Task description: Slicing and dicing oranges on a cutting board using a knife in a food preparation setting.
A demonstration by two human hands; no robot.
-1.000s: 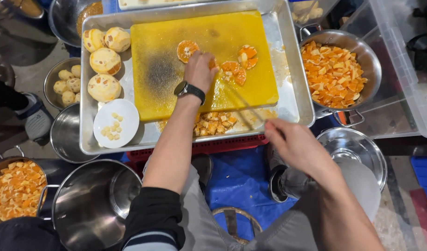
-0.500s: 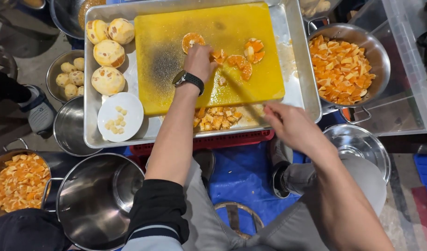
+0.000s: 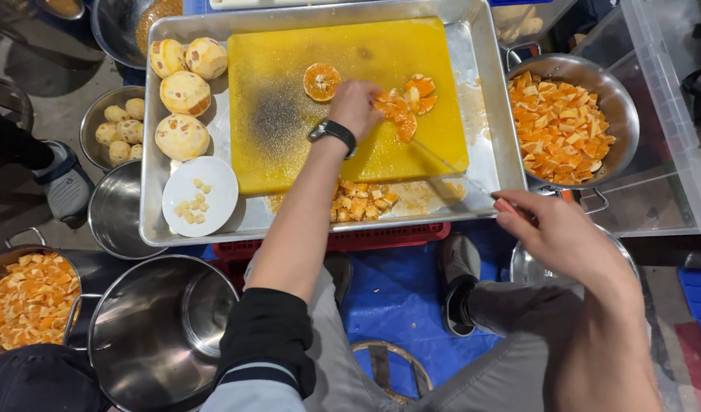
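My left hand (image 3: 356, 105), with a black watch on its wrist, rests on the yellow cutting board (image 3: 289, 152) and touches orange slices (image 3: 404, 103) lying there. One round orange slice (image 3: 321, 82) lies apart on the board to the left. My right hand (image 3: 553, 233) grips a red-handled knife (image 3: 450, 164) whose thin blade reaches up across the board's lower right corner. The board sits in a large metal tray (image 3: 484, 99). Chopped orange pieces (image 3: 358, 202) lie in the tray below the board.
Peeled whole oranges (image 3: 183, 91) and a white plate of seeds (image 3: 199, 195) sit at the tray's left. A metal bowl of chopped orange (image 3: 568, 122) stands on the right. Empty steel pots (image 3: 156, 336) and a container of orange pieces (image 3: 26, 301) lie below left. A bowl of small peeled fruit (image 3: 115, 131) is beside the tray.
My left hand stayed on the orange slices. My right hand, holding the knife, has drawn back toward the lower right, away from the board. The camera view shifted slightly.
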